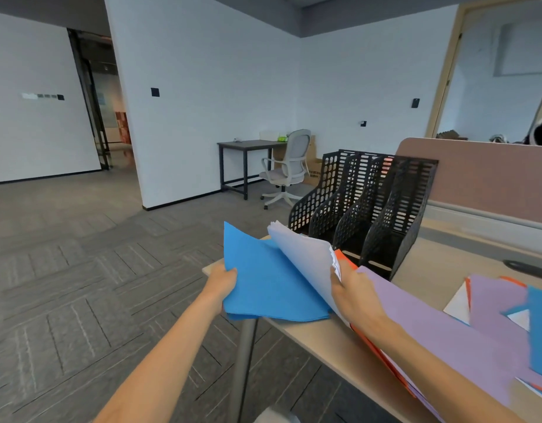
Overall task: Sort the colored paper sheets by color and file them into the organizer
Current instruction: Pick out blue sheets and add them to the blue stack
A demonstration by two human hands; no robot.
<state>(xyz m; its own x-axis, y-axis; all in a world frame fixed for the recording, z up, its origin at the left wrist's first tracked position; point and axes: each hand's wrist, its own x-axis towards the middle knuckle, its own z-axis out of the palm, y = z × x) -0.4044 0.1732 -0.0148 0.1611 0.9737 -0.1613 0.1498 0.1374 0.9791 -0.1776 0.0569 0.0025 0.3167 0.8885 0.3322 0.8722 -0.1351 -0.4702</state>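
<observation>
**Both hands on paper in front of the organizer**

The black mesh organizer [364, 209] stands upright on the beige desk [324, 346], its open slots facing the person. No paper can be made out in the slots.

Just in front of the organizer and to its left, the left hand [222, 283] grips the near-left edge of a stack of blue sheets [272, 288]. Its fingers are curled over the top, and the stack juts past the desk edge.

Directly in front of the organizer, the right hand [353, 296] pinches the edge of a stack of white sheets [303, 254]. That stack is lifted and curved upward, with its far corner near the organizer's leftmost wall.

Under the right hand lie purple sheets [440, 325], with orange sheets [382, 352] showing along their edge. These run from the organizer's front toward the person.

To the organizer's right and nearer the person, 1 loose mixed pile [501, 303] of purple, blue, orange and white paper lies on the desk.

A pink partition [492, 178] rises right of the organizer. Well behind the organizer stand a grey office chair [286, 170] and a dark table [248, 145].
</observation>
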